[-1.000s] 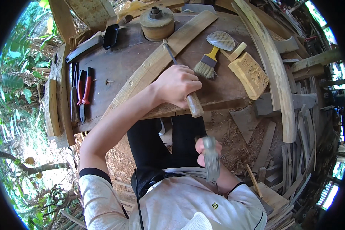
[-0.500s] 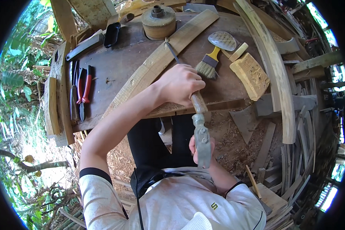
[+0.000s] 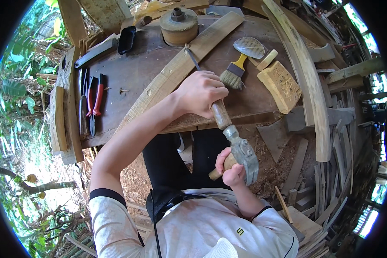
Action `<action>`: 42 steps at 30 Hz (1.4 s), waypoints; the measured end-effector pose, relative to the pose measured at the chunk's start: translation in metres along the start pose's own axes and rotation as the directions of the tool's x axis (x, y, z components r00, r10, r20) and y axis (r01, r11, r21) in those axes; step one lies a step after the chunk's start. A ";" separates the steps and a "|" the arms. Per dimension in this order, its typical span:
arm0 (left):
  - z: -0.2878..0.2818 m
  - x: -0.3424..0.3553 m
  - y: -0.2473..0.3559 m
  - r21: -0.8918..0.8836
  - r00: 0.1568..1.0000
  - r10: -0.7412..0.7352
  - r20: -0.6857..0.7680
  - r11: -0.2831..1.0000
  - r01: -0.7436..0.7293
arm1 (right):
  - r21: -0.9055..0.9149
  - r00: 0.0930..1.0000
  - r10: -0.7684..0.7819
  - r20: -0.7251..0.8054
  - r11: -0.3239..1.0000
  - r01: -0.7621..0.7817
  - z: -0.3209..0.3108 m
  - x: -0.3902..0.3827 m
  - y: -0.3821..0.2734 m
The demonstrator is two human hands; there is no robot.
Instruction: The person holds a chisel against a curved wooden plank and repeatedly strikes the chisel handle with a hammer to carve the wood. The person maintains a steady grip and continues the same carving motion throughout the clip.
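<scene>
My left hand (image 3: 203, 93) is closed around a chisel, its wooden handle (image 3: 220, 115) pointing back toward me. The slim metal blade (image 3: 192, 59) slants away, its tip at a small notch on a long flat wooden plank (image 3: 159, 85). My right hand (image 3: 233, 169) grips a claw hammer near its head. The worn grey hammer head (image 3: 244, 151) has its striking face at or very close to the chisel handle's end; whether they touch I cannot tell. A short wooden end of the hammer handle (image 3: 216, 173) sticks out left of my right hand.
Right of the plank lie a brush (image 3: 233, 74), a clear oval object (image 3: 249, 46) and a yellowish wood block (image 3: 281, 86). Red-handled pliers (image 3: 96, 96) lie left. A round wooden piece with a nut (image 3: 179, 28) stands behind the plank. Long timber (image 3: 307, 73) borders the right.
The hammer has turned in my right hand, its claw end swinging right and up, so more of its handle shows. My left hand and the chisel have barely moved.
</scene>
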State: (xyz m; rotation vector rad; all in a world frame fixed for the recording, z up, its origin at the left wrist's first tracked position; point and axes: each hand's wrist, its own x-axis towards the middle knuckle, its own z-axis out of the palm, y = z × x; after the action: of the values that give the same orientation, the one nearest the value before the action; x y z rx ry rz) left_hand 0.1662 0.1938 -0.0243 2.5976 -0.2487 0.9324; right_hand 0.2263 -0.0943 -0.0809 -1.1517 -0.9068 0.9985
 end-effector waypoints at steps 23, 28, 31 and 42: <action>-0.003 -0.005 -0.006 0.049 0.981 0.098 0.170 0.993 -0.108 | 0.202 0.988 0.091 -0.126 0.977 -0.064 -0.014 0.010 0.002; -0.004 -0.006 0.000 0.053 0.973 0.090 0.212 0.993 -0.104 | 0.197 0.988 0.107 -0.116 0.977 -0.082 -0.014 0.007 0.003; -0.004 -0.005 0.000 0.041 0.973 0.080 0.216 0.995 -0.091 | 0.197 0.988 0.116 -0.107 0.976 -0.093 -0.015 0.007 0.002; -0.001 -0.006 0.009 0.040 0.985 -0.050 0.166 0.998 0.044 | 0.207 0.983 0.152 -0.099 0.970 -0.130 -0.017 0.007 0.001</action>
State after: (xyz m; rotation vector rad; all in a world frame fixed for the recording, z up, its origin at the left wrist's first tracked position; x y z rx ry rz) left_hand 0.1586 0.1858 -0.0247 2.7056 -0.2146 0.7101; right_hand 0.2441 -0.0929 -0.0848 -1.1012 -0.6248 1.1015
